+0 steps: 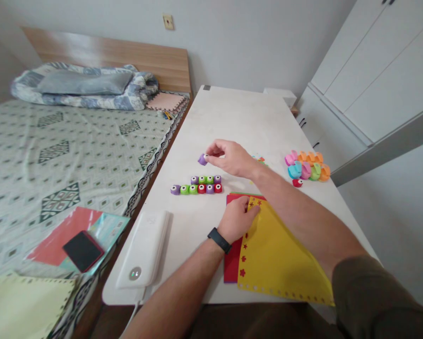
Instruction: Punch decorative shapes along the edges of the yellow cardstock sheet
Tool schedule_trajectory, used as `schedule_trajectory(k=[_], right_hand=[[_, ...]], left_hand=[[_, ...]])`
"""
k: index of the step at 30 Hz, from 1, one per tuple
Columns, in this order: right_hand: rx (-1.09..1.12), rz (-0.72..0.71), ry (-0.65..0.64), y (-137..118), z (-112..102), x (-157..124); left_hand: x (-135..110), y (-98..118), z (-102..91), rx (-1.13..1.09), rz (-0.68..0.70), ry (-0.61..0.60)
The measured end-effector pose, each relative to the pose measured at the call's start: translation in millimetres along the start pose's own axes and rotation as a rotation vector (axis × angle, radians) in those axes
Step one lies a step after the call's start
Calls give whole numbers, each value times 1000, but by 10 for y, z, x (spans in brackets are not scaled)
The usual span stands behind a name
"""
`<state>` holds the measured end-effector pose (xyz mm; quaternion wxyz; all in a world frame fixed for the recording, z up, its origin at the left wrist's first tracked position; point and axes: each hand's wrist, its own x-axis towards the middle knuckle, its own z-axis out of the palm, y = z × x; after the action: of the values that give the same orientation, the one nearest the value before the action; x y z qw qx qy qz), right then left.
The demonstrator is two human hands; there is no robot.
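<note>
My right hand [230,156] pinches a small purple craft punch [202,160] just above the white table, beyond two rows of punches. Those rows hold several purple, green and red craft punches [193,189]. My left hand [237,218] is closed at the upper left corner of a yellow paper sheet [282,254], which has small shapes cut along its left and lower edges. Beneath the yellow sheet lies red paper [231,268], and a green edge peeks out at the top. My left fingertips are partly hidden.
A white device [146,249] with a lit display and cable lies on the table's left side. Several colourful larger punches [305,170] and a red punch [297,182] sit at the right. Cut-out bits lie behind my right forearm. A phone [83,251] rests on the bed.
</note>
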<state>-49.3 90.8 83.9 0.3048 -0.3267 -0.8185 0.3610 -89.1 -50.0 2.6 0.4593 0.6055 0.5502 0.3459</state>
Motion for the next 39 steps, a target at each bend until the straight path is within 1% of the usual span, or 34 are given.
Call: schedule_trajectory(k=[2, 4, 7, 10, 14, 19, 24, 29, 33, 39], right_hand=[[106, 42, 25, 54, -222, -260], [195, 107, 62, 138, -412, -546], [274, 197, 99, 277, -618, -961], [299, 264, 87, 401, -724, -1288], [314, 338, 76, 528, -762, -1547], [356, 391, 36, 606, -749, -1689], [380, 382, 1, 648, -747, -1763], [384, 370, -28, 679, -793, -1806], [389, 359, -27, 669, -819, -1823], [373, 372, -39, 660, -795, -1830]], left_hand=[[4, -4, 5, -36, -9, -6], [9, -8, 12, -120, -2, -32], [14, -20, 20, -218, 13, -57], [16, -32, 22, -192, 9, -38], [15, -23, 14, -164, 9, -16], [17, 1, 15, -140, 9, 25], [21, -11, 32, -172, -27, -10], [26, -43, 38, -179, -16, -47], [24, -45, 34, -168, -13, -34], [8, -40, 34, -134, -14, -25]])
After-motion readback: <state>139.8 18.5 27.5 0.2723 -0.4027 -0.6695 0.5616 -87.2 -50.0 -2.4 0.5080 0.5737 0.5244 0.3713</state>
